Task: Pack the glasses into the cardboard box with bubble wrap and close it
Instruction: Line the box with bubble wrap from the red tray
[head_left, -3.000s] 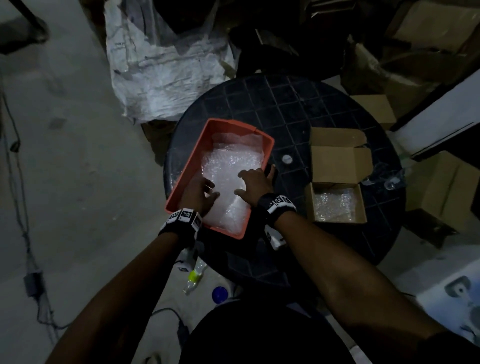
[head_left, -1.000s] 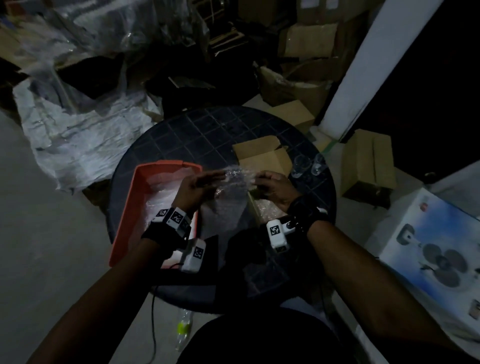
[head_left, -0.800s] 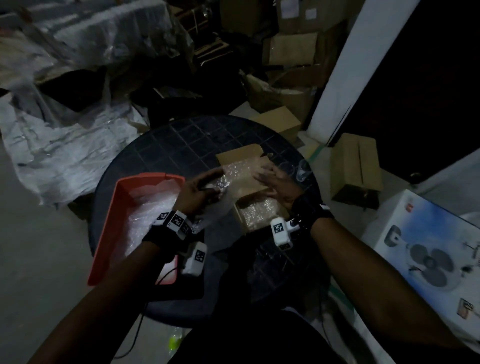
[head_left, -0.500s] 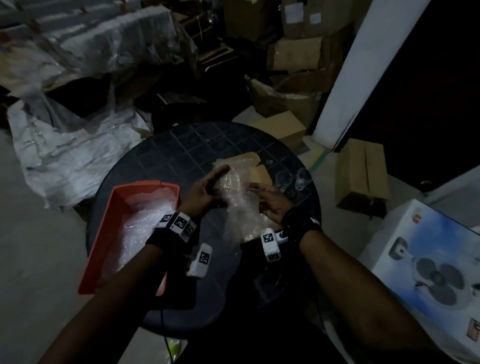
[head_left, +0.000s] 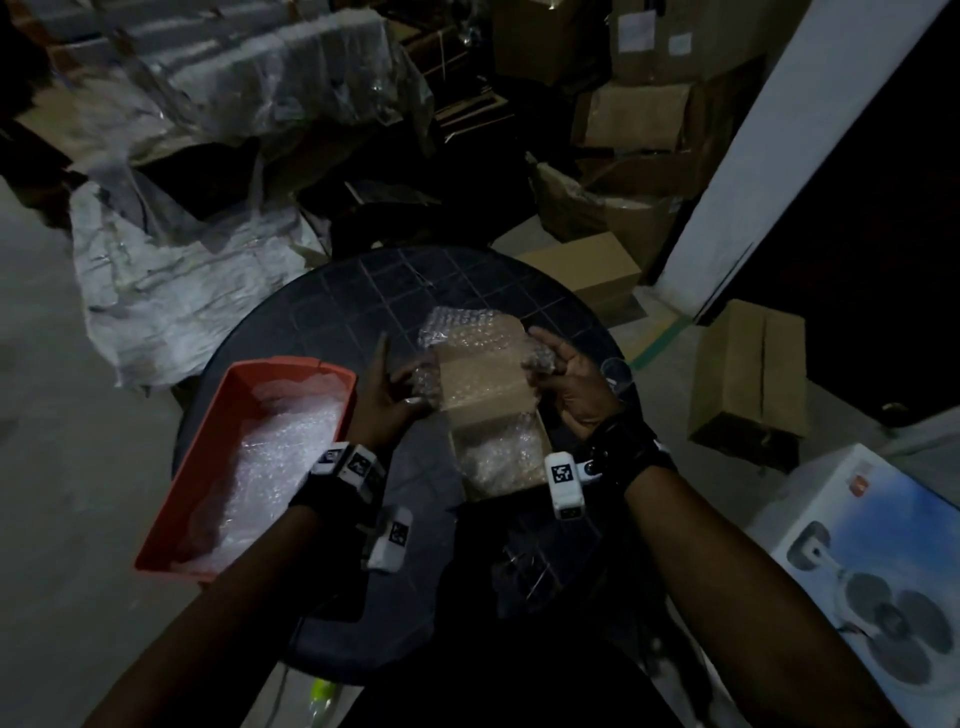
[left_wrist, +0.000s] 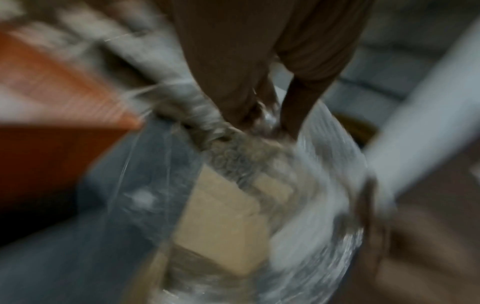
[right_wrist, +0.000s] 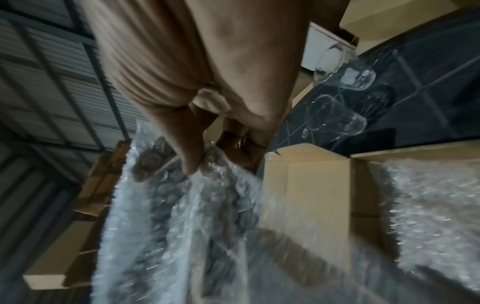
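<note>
**Sheet lifted from tray to box**

Both your hands have left the orange tray and now hold one sheet of bubble wrap stretched above the open box. Your left hand pinches the sheet's left edge between thumb and fingers; your right hand pinches the right edge the same way. The sheet hangs over the box's far flap, not yet inside. More wrap already lines the box floor, and more remains in the tray at the left of the table.

Two glasses stand bare on the table just right of the box, beyond your right hand, untouched. So padding is still going in, I judge; the glasses wait to be wrapped or placed, and the flaps remain open.
</note>
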